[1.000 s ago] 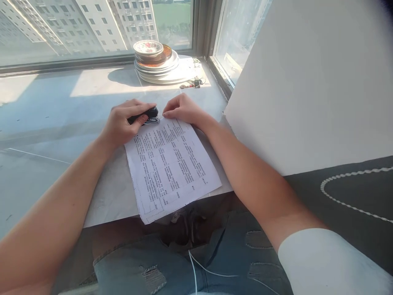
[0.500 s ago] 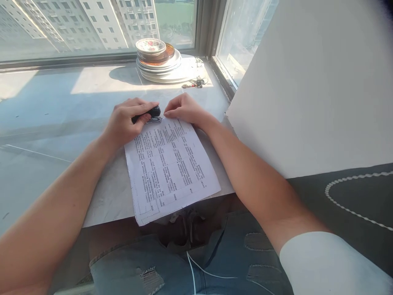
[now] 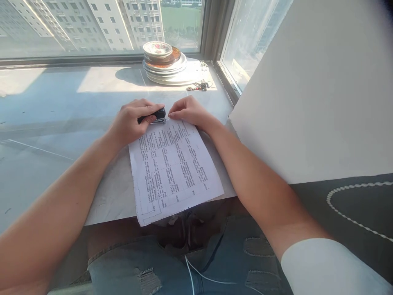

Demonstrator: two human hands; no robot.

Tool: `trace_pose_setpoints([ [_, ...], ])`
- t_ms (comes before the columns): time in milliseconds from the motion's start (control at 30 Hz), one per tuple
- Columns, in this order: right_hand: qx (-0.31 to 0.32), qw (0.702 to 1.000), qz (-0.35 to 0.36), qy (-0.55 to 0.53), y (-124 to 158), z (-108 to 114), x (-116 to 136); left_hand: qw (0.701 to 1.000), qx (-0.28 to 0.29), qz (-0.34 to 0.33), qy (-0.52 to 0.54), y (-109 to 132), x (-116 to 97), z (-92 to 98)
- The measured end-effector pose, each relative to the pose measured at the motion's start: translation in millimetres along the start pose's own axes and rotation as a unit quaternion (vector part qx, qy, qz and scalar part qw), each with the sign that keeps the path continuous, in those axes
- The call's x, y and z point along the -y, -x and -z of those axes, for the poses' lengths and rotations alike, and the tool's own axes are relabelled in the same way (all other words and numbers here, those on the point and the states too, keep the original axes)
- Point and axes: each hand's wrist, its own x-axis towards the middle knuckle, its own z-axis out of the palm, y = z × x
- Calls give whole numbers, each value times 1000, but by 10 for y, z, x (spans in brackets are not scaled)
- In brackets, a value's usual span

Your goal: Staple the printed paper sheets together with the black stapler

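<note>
A black stapler (image 3: 160,113) lies across the top edge of a printed sheet of paper (image 3: 176,172), its metal base showing underneath. My left hand (image 3: 132,119) is closed around the stapler, with the thumb and forefinger along it. Close to the stapler's front end, my right hand (image 3: 187,110) has thumb and forefinger pinched together at the paper's top edge. What sits between those fingertips is hidden or too small to name. The sheet lies flat on the ledge, and its near edge hangs slightly over the front.
A stack of plates (image 3: 164,67) stands by the window corner, with a bunch of keys (image 3: 201,86) beside it. A white wall panel (image 3: 307,94) rises on the right. The pale ledge (image 3: 46,164) ends just in front of my legs.
The whole view has shifted slightly, so everything appears a little further right. Both hands keep the same hold and position relative to the stapler and paper.
</note>
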Motion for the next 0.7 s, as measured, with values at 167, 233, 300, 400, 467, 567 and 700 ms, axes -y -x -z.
trace_pose_setpoints([
  [167, -1, 1000, 1, -1, -21, -10, -35, 1000, -5, -13, 1, 2, -2, -2],
  [233, -2, 1000, 3, 0, -31, -11, -49, 1000, -5, -13, 1, 0, -2, -3],
  [300, -2, 1000, 5, 2, -40, -12, -60, 1000, -2, -1, 2, -2, -2, -4],
  [400, -2, 1000, 6, 7, -46, -15, -68, 1000, 3, 16, 1, -5, -3, -7],
  [467, -1, 1000, 6, 7, -45, -18, -69, 1000, 5, 21, 1, -7, -4, -9],
  [567, 6, 1000, 4, -4, -43, -21, -68, 1000, 5, 27, 3, -11, -6, -14],
  [700, 7, 1000, 0, -13, -45, -22, -67, 1000, 4, 22, -4, -12, -5, -19],
])
